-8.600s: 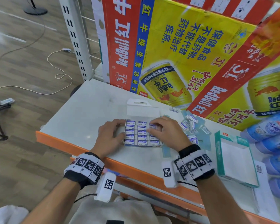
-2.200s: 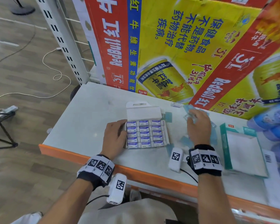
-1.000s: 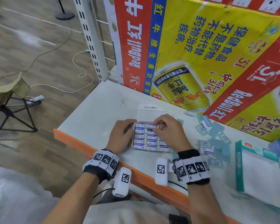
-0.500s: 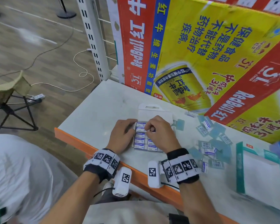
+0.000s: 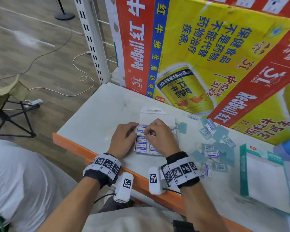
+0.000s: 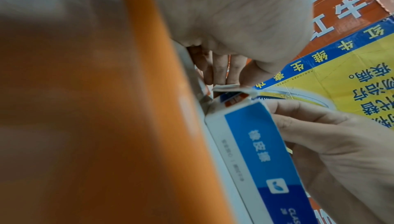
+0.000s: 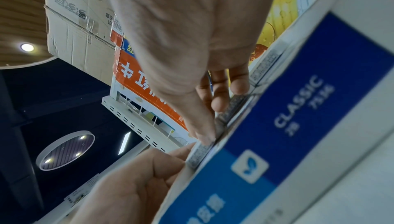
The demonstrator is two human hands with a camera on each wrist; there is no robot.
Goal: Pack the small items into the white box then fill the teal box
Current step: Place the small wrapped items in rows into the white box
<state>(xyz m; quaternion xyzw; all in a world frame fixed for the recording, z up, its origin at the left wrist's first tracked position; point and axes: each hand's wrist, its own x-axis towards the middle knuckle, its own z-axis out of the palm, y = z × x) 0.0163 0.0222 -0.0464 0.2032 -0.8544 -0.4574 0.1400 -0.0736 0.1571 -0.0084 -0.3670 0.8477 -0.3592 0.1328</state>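
Head view. White box lies open on the table, flap at its 12 o'clock end, long axis running approx. 6–12 o'clock from the person. Small items stand packed in rows inside. Left hand rests on the box's 9 o'clock wall, fingers curled over the rim, steadying it. Right hand sits over the 11 o'clock corner, thumb and forefinger drawn narrow onto one item in the top row; whether it pinches or only presses that item cannot be told here. Loose items lie scattered at 3 o'clock of the box, nearer the right hand; teal box lies beyond them at approx. 4 o'clock, well apart from both hands.

Judgement: the next pick lies to 3 o'clock, so the right hand is the one to fetch while the left holds the box.

Left wrist view adds what the head view hides: the box's blue-printed side wall and its top edge at the far corner.

Right wrist view shows the thumb tip on the item edges along the rim; the label reads "CLASSIC".
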